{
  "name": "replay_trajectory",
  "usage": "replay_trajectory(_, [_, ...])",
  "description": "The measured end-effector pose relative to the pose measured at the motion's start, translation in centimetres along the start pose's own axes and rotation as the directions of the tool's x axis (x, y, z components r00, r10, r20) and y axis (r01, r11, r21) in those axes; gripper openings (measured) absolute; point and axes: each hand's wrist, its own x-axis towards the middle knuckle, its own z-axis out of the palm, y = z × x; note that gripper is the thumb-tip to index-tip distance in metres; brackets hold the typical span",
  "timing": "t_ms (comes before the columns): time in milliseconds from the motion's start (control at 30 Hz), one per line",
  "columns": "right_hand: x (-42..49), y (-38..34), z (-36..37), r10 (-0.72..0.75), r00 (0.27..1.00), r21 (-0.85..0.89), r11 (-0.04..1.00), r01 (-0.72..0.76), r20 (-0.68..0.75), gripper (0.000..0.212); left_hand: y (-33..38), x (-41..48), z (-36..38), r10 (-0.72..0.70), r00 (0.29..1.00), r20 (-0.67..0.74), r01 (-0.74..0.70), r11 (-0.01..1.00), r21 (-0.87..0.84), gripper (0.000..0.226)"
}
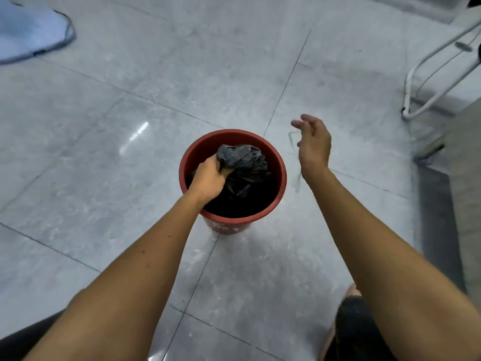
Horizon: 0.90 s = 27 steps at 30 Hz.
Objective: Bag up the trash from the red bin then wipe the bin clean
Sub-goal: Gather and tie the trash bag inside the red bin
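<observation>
The grey tiled floor (104,157) fills the view, glossy, with dark grout lines that cross just behind and in front of the red bin (279,175). The bin stands upright at the middle of the picture, its long axis vertical and its round mouth facing up toward the camera; its wall is plain red plastic with a few white marks low on the near side, too blurred to read. Inside it sits a black trash bag (247,165), crumpled and shiny, its gathered top bunched up toward the far left of the opening and rising about level with the rim. The left hand (209,178) reaches over the near left rim and is clenched around that bunched top. The right hand (313,142) hangs in the air to the right of the bin, apart from it, fingers loosely spread and curled; a thin greyish strand seems to trail from it, though motion blur makes that uncertain. A white metal frame (426,74) stands at the upper right, and pale blue fabric (28,29) lies at the upper left, both well clear of the bin.
</observation>
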Motion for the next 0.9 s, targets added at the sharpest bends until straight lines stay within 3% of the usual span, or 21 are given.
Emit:
replay_trajectory(100, [-2.0,-2.5,1.8,-0.208,0.924,-0.005,0.975,0.221,0.320,0.020,0.2,-0.3,-0.4,0.014,1.000,0.028,-0.013,0.999,-0.034,0.036])
replay_trajectory(200, [-2.9,-2.0,2.9,-0.172,0.832,-0.120,0.955,0.273,0.528,0.018,0.0,-0.4,-0.7,0.054,0.998,0.039,-0.052,0.998,-0.033,0.035])
replay_trajectory(333, [-2.7,-0.2,2.4,-0.019,0.853,-0.349,0.908,0.233,0.521,0.024,-0.3,-0.5,-1.0,0.079,0.995,0.066,-0.078,0.997,-0.005,0.043])
replay_trajectory(433, [-2.9,0.3,2.1,0.013,0.825,-0.412,0.871,0.268,0.564,0.027,-0.4,-0.5,-0.5,0.200,0.978,-0.062,-0.191,0.974,0.125,0.046])
replay_trajectory(500, [-3.1,0.2,2.3,0.035,0.819,-0.417,0.872,0.254,0.573,0.028,-0.1,-0.6,-0.2,0.327,0.932,-0.156,-0.261,0.905,0.337,0.041])
replay_trajectory(567, [-3.3,-0.1,2.5,0.054,0.824,-0.432,0.870,0.239,0.565,0.029,-0.1,-0.8,-0.3,0.455,0.876,-0.162,-0.323,0.800,0.505,0.038])
replay_trajectory(633, [-3.5,-0.3,2.7,0.067,0.818,-0.459,0.852,0.252,0.572,0.029,-0.3,-0.8,-0.5,0.587,0.801,-0.118,-0.373,0.643,0.669,0.040])
replay_trajectory(733, [-3.7,-0.3,2.8,0.062,0.782,-0.469,0.828,0.307,0.621,0.031,-0.6,-0.3,-1.0,0.575,0.818,0.040,-0.393,0.505,0.768,0.047])
replay_trajectory(800, [-4.0,-0.4,2.8,0.047,0.775,-0.437,0.846,0.304,0.630,0.034,-0.7,0.1,-1.3,0.475,0.873,0.114,-0.391,0.540,0.746,0.047])
replay_trajectory(900, [-4.2,-0.4,2.7,0.050,0.799,-0.393,0.888,0.238,0.599,0.033,-0.8,0.2,-1.2,0.371,0.928,0.039,-0.328,0.762,0.558,0.037])
